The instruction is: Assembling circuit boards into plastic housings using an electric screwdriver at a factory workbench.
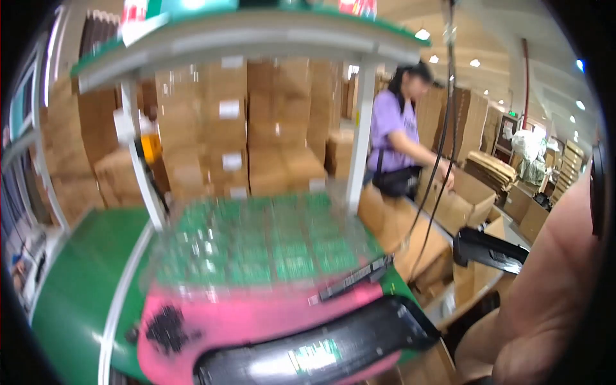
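Curved black casing [362, 330] lay across the pink mat [256, 311] at the desk's [399, 287] near edge. White labels [229, 109] on stacked cartons [186, 122] were illegibly blurred. Right hand's [507, 333] grip could not be determined; left hand, out of view.

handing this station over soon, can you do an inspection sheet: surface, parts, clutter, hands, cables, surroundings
Surface: green tabletop with a pink mat.
Parts: large curved black shell over the mat's near side; clear compartmented tray behind; narrow black strip near the tray's front right corner; smaller black part beside the right arm.
Clutter: small black pieces heaped on the mat's left.
Hands: left not seen; right hand blurred at the right edge, grip unclear.
Cables: dark cables hanging right of the shelf frame.
Surroundings: stacked cardboard boxes behind; co-worker in purple reaching toward an open carton.
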The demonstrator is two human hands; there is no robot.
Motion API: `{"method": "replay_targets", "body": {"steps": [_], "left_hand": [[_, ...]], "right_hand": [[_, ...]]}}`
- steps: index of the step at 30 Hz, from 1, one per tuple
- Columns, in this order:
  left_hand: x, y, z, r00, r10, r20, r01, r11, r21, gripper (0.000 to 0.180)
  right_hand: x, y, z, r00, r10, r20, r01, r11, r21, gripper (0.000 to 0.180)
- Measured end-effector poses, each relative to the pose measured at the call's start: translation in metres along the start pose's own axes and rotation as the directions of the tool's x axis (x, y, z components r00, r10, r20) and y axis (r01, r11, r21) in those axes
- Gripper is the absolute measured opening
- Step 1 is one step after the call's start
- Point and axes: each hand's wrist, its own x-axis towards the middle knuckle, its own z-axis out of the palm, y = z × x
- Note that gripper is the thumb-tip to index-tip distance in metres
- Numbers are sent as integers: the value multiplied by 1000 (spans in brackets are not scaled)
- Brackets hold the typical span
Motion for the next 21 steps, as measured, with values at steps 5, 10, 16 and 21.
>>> {"method": "replay_targets", "body": {"steps": [5,10,16,21], "left_hand": [[4,48,41,989,35,142,76,703,-708,72],[28,36,66,976,216,-31,-176,694,-698,82],[10,13,54,926,341,-163,-342,571,-746,91],[-21,44,39,760,544,-356,-610,406,-680,87]], "right_hand": [[-58,-19,-13,990,144,-13,-142,983,113,37],[7,-28,53,970,243,-16,-240,967,86,38],[16,-16,55,955,297,-3,-294,948,120,42],[24,-39,60,913,408,23,-408,908,90,46]]}}
